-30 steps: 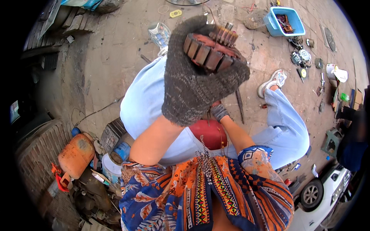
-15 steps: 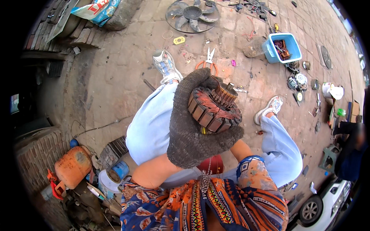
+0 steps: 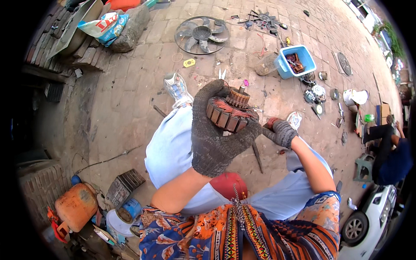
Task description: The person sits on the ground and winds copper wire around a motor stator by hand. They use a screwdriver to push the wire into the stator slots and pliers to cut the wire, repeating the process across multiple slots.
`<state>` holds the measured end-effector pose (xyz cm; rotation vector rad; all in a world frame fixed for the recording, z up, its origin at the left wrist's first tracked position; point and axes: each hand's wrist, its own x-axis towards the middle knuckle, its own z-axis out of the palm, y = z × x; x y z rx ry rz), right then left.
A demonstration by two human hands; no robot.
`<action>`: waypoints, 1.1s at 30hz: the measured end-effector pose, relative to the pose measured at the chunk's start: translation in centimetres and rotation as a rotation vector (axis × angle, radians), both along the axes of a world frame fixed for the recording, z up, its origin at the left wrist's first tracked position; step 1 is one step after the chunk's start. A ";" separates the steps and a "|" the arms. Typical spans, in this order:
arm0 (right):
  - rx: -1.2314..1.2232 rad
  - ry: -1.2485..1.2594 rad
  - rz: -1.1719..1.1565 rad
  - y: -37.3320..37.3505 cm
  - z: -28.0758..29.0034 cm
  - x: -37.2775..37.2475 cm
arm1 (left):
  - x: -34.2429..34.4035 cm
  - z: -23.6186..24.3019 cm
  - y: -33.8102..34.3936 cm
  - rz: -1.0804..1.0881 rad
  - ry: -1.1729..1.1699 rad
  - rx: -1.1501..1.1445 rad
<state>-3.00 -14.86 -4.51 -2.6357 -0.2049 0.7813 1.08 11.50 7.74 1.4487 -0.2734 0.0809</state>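
My left hand (image 3: 211, 143), in a dark grey knitted glove, is wrapped round a motor armature (image 3: 228, 118) with copper windings and a ribbed commutator at its upper end. Its short shaft points away from me. Just right of it, my right hand (image 3: 282, 133), also gloved, has its fingers curled; a reddish patch shows at the fingertips, and what they hold, if anything, cannot be made out. A dark rod (image 3: 257, 157) shows below, between my hands. Past the armature, the blades of a pair of shears (image 3: 222, 74) stick out; their handles are hidden.
A fan (image 3: 202, 34) lies on the brick ground ahead. Right of it stands a blue basin (image 3: 283, 68) holding copper scraps, with motor parts (image 3: 316, 92) beside it. At left are an orange tank (image 3: 76, 201) and a blue can (image 3: 131, 209). A person (image 3: 392, 156) and white car (image 3: 368, 223) are at right.
My right hand has come out from behind the armature and moved to the right. My left hand still holds the armature, which is tipped more upright. The view has shifted slightly.
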 end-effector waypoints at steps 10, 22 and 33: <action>0.902 -0.432 -0.458 1.0 13.7 -3.2 | 0.0 -0.3 -0.9 -0.019 0.144 -0.220; 0.913 -0.469 -0.479 0.6 15.4 -4.6 | -0.4 -0.7 -0.9 -0.331 0.717 -0.868; 0.404 -0.973 -0.270 0.9 15.5 -6.3 | -0.5 -1.4 -1.4 -0.043 -0.011 0.074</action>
